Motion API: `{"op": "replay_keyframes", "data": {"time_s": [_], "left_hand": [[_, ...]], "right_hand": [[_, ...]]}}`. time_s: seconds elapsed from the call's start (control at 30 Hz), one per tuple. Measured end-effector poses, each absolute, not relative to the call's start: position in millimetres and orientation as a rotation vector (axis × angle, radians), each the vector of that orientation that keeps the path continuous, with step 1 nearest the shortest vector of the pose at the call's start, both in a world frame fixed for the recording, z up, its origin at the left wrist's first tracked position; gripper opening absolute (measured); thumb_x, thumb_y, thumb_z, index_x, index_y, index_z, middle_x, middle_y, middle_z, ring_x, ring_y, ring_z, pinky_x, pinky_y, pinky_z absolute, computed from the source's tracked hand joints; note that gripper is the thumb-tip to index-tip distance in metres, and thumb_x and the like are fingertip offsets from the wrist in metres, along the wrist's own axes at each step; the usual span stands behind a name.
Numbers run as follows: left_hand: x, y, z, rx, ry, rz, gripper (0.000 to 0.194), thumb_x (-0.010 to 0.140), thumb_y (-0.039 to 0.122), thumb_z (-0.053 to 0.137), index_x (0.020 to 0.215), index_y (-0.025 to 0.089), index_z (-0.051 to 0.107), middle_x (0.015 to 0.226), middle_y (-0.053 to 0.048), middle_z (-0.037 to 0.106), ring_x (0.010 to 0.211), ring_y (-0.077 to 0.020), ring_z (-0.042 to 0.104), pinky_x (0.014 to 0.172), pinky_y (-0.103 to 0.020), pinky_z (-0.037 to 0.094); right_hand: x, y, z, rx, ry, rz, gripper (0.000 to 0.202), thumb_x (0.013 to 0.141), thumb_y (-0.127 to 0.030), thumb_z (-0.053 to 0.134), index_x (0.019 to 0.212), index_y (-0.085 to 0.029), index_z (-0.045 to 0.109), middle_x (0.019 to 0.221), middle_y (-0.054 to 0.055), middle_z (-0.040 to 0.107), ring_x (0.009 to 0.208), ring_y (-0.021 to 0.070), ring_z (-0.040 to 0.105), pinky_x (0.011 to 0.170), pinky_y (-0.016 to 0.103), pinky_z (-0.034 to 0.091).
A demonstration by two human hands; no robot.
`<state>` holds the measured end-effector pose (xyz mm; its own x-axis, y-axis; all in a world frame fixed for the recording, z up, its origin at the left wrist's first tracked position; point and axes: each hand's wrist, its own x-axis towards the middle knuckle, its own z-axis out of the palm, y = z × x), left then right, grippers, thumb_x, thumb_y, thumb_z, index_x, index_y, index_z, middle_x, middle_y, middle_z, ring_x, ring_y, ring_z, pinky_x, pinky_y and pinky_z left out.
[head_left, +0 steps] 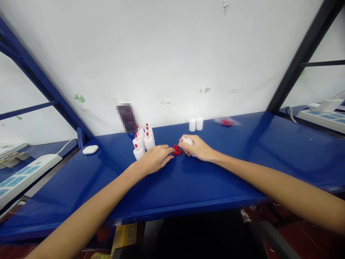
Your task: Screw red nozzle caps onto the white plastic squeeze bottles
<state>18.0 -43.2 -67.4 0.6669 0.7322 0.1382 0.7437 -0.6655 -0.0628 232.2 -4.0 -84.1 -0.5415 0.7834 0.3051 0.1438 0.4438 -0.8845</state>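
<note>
My right hand (196, 147) is wrapped round a white bottle (188, 141), whose nozzle shows no red cap. My left hand (158, 157) reaches over the blue table with its fingertips at a small pile of red caps (177, 150); its fingers are apart, and whether a cap is between them is too small to tell. Beyond and left of my left hand stand several white bottles (148, 141) with red tips, upright in a cluster. Two white bottles (199, 124) without visible red tips stand near the wall, beyond my right hand.
A clear bag (227, 122) with red pieces lies at the wall side of the blue table (167, 192). On the left are a white rounded object (90, 149) and a power strip (27, 174). Another power strip (323, 118) is at the far right. Blue and black frame posts rise at both sides.
</note>
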Motion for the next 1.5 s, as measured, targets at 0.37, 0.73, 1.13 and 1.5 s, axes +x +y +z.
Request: {"op": "replay_keyframes", "data": {"time_s": [0.37, 0.73, 1.13, 1.5], "left_hand": [[13, -41, -80, -2.839, -1.215, -0.418, 0.02, 0.096, 0.023, 0.043, 0.098, 0.016, 0.062, 0.088, -0.006, 0.062, 0.076, -0.0169, 0.06, 0.071, -0.029, 0.047], [26, -58, -77, -2.774, -1.12, -1.182, 0.008, 0.082, 0.019, 0.063, 0.089, 0.016, 0.066, 0.068, 0.001, 0.065, 0.054, -0.0072, 0.056, 0.054, -0.018, 0.047], [35, -67, -77, -2.723, -0.892, -1.41, 0.009, 0.087, 0.021, 0.061, 0.092, 0.017, 0.069, 0.083, -0.005, 0.07, 0.07, -0.0115, 0.064, 0.064, -0.024, 0.055], [41, -72, -78, -2.748, -0.896, -1.474, 0.008, 0.085, 0.016, 0.061, 0.087, 0.018, 0.068, 0.08, -0.004, 0.071, 0.07, -0.0122, 0.064, 0.067, -0.026, 0.054]], "right_hand": [[237, -9, -80, -1.005, -2.356, 0.356, 0.021, 0.082, -0.036, 0.057, 0.094, -0.02, 0.063, 0.066, 0.0, 0.061, 0.057, 0.0128, 0.049, 0.055, 0.024, 0.031], [237, -15, -84, -0.932, -2.457, -0.097, 0.021, 0.078, -0.036, 0.052, 0.081, -0.018, 0.064, 0.063, 0.003, 0.064, 0.053, 0.0146, 0.049, 0.053, 0.027, 0.023], [236, -26, -73, -0.891, -2.545, -0.061, 0.021, 0.078, -0.035, 0.052, 0.08, -0.017, 0.063, 0.082, 0.005, 0.065, 0.061, 0.0144, 0.05, 0.054, 0.028, 0.021], [236, -28, -72, -0.878, -2.529, 0.151, 0.05, 0.087, -0.06, 0.041, 0.067, -0.018, 0.06, 0.054, 0.0, 0.052, 0.049, 0.0114, 0.037, 0.054, 0.028, 0.017]]}}
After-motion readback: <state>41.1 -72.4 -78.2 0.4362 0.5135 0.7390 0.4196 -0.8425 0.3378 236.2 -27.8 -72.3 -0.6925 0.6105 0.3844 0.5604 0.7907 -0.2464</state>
